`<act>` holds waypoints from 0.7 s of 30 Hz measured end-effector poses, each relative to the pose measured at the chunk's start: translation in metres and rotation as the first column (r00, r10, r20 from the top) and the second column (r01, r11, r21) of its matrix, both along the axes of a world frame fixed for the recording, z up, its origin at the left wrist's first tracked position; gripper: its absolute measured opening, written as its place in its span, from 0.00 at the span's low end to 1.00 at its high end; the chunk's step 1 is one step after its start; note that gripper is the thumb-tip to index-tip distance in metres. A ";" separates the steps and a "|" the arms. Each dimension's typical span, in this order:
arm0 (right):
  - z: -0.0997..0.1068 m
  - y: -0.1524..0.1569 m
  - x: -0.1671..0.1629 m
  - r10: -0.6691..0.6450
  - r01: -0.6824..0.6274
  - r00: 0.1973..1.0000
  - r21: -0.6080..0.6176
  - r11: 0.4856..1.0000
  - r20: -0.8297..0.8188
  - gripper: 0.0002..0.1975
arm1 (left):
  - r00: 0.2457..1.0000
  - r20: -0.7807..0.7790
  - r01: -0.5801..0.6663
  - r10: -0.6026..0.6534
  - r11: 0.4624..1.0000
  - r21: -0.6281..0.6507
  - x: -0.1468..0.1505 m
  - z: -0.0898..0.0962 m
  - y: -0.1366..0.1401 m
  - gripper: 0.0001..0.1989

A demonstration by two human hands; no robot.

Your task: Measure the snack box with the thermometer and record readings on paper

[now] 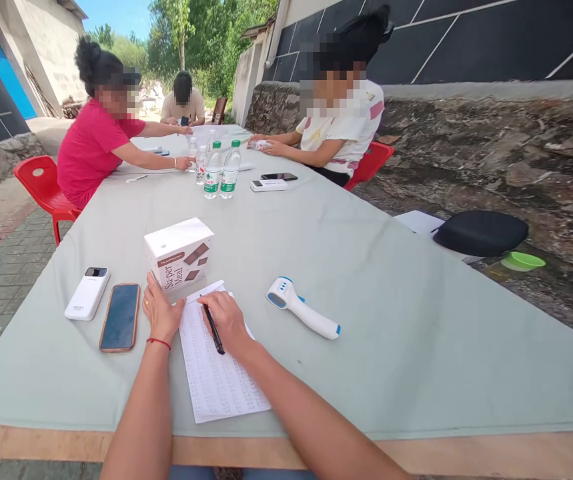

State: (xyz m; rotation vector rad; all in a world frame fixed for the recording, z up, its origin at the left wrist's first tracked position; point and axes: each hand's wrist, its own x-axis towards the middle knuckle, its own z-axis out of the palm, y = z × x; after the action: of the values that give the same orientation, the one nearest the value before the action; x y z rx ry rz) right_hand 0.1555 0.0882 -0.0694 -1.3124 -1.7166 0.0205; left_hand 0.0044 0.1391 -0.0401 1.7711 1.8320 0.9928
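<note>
My right hand [227, 320] is closed around a black pen [213, 330], its tip side near the top of a sheet of paper [216, 380] covered in rows of small writing. My left hand [160, 310] grips the lower left corner of a white and brown box [181, 253] printed "Super Meal", just above the sheet. A red cord circles my left wrist. Left of that hand lie a phone [120, 317] in an orange-brown case and a white power bank [87, 293]. A white and blue forehead thermometer [302, 308] rests to the right of the paper.
Two green-capped water bottles [221, 171] stand mid-table, with smaller bottles behind. Another phone [279, 177] and a white device [268, 186] lie beside them. Three people sit around the pale-clothed table [416, 347]. A black case [482, 233] sits off its right edge.
</note>
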 end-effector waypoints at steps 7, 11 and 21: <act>0.004 -0.004 0.005 0.006 0.009 0.974 -0.068 0.998 0.227 0.15 | 0.940 0.293 0.115 -0.176 0.970 0.214 -0.012 -0.009 0.020 0.52; 0.022 -0.008 0.032 0.000 0.050 0.973 -0.207 0.977 0.232 0.18 | 0.906 0.370 0.130 -0.204 0.968 0.215 -0.014 -0.006 0.031 0.51; 0.040 -0.021 0.135 -0.366 0.566 0.817 -0.743 0.357 0.446 0.20 | 0.924 0.359 0.054 -0.134 0.973 0.223 -0.011 0.004 0.028 0.33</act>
State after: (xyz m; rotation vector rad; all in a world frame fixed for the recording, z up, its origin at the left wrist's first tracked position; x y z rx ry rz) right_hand 0.2901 0.0672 -0.0289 -2.6424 -1.4108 0.4902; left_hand -0.0067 0.1673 -0.0366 1.6269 1.4368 1.4161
